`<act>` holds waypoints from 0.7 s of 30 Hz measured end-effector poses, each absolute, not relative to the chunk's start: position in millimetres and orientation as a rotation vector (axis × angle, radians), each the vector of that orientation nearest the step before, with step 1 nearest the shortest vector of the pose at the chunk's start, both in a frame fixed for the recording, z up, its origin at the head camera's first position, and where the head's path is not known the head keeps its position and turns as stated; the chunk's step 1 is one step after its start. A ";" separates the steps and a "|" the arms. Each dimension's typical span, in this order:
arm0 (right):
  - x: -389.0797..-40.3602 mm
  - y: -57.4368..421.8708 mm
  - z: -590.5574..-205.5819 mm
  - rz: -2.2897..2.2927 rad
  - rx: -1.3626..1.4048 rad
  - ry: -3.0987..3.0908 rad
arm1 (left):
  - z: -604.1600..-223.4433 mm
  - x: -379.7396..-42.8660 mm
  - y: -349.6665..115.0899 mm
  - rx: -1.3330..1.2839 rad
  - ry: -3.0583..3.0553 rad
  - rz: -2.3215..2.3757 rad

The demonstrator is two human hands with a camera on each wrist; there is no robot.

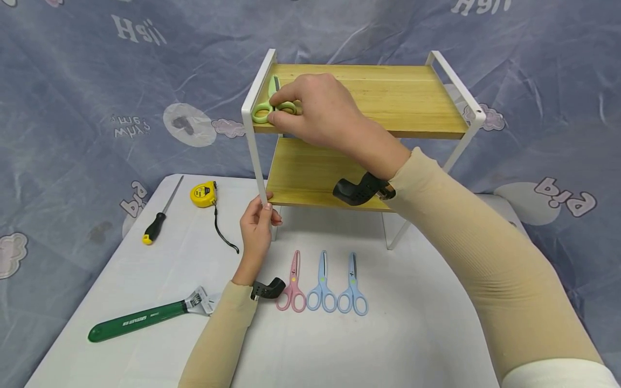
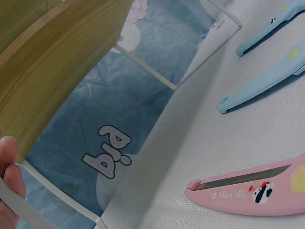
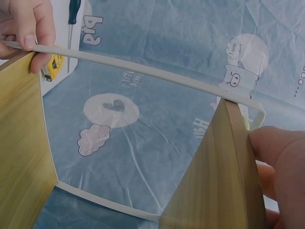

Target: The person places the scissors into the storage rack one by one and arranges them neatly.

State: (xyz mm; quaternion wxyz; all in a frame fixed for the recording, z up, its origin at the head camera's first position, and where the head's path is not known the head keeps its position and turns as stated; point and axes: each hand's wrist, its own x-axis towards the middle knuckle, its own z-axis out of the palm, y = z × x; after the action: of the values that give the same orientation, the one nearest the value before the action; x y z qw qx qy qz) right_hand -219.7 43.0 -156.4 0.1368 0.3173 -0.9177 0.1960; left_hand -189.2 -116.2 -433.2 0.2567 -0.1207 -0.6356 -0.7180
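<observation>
Green scissors (image 1: 262, 114) lie at the left end of the top board (image 1: 398, 99) of a two-tier shelf, blades toward the back. My right hand (image 1: 325, 110) pinches their handle between thumb and fingers. In the right wrist view the scissors are mostly hidden behind the board's edge. Lower down, my left hand (image 1: 256, 231) grips the shelf's white front left leg (image 1: 255, 161) beside the lower board (image 1: 310, 178). Pink scissors (image 1: 294, 277) lie on the table close to my left wrist, then two pairs of blue scissors, the middle pair (image 1: 322, 280) and the right pair (image 1: 352, 283).
On the table's left side lie a screwdriver (image 1: 157, 221), a yellow tape measure (image 1: 204, 194) with a black strap, and a green-handled adjustable wrench (image 1: 140, 319). Behind the shelf hangs a blue-grey patterned cloth (image 1: 194, 64). The shelf's right side frame (image 1: 458, 91) rises above the top board.
</observation>
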 end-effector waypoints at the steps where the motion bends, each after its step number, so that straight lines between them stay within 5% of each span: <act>1: -219.6 43.1 -156.4 0.569 0.916 -2.656 | -433.0 -189.3 -116.0 -0.328 -1.726 -1.947; 21: -219.0 42.0 -158.3 0.577 0.911 -2.627 | -434.0 -189.0 -116.6 -0.353 -1.729 -1.931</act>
State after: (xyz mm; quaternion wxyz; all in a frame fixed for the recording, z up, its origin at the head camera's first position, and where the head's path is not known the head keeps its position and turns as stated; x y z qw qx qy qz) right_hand -219.0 42.0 -158.3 0.1505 0.3172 -0.9146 0.2008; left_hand -189.0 -116.6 -434.0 0.2598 -0.1303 -0.6382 -0.7129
